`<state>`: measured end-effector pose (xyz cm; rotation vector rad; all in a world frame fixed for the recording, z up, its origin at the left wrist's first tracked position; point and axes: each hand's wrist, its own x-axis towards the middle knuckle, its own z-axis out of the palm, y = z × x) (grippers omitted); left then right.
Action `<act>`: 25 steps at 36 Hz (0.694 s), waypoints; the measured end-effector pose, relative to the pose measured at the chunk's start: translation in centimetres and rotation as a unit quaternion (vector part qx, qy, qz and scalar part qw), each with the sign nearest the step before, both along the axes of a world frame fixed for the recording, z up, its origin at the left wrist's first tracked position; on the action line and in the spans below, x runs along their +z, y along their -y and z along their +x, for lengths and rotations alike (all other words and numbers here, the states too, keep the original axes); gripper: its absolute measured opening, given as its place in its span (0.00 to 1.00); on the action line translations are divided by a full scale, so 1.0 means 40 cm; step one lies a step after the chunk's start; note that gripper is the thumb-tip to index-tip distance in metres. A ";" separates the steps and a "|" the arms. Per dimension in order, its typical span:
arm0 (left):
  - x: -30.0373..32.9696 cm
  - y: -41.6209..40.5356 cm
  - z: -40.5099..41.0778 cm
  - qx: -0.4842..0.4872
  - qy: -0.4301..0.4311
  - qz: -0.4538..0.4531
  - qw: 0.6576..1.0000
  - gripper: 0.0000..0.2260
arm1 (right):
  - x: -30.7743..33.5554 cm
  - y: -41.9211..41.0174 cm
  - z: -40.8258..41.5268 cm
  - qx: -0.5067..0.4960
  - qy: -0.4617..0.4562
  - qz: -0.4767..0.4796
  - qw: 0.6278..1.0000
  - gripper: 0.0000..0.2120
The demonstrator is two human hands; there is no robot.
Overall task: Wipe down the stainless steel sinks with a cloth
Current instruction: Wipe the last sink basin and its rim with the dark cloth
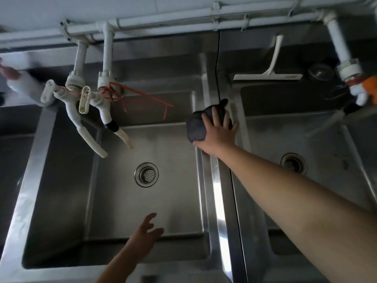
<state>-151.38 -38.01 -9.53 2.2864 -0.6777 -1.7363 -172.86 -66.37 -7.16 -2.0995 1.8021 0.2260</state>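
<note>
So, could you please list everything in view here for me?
sinks: two in full, steel, side by side; part of a third at left
drains: two, metal, one per basin
taps: two, white, over the left basin
red ties: on those taps
squeegee: one, white, ledge behind the right basin
pipes: white, along the wall
cloth: one, dark, on the divider
left hand: open, over the left basin
right hand: pressing the cloth

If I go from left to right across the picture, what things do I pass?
White taps with red string → round drain strainer → dark cloth under the right hand → white squeegee → second sink's drain → orange thing at the far right tap.
</note>
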 end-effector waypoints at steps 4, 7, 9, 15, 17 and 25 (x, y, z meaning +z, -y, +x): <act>-0.010 -0.032 0.035 -0.062 0.042 0.023 0.997 0.19 | -0.009 -0.139 -0.026 -0.007 0.006 0.000 1.000 0.49; -0.012 -0.042 0.057 -0.098 0.030 0.050 0.993 0.18 | -0.013 -0.213 -0.024 -0.021 -0.008 -0.009 1.000 0.49; -0.001 -0.045 0.065 -0.143 0.024 0.047 0.988 0.15 | -0.012 -0.223 -0.018 -0.030 -0.026 -0.008 0.999 0.48; 0.040 -0.039 0.070 -0.264 0.011 0.074 0.962 0.09 | -0.008 -0.105 0.008 -0.043 -0.033 0.012 0.998 0.49; 0.040 -0.042 0.071 -0.303 0.008 0.098 0.948 0.14 | -0.001 -0.028 0.018 -0.047 -0.029 0.021 0.998 0.50; -0.010 -0.048 0.061 -0.351 0.065 0.117 0.927 0.13 | 0.011 0.287 0.071 -0.062 -0.008 0.027 0.998 0.54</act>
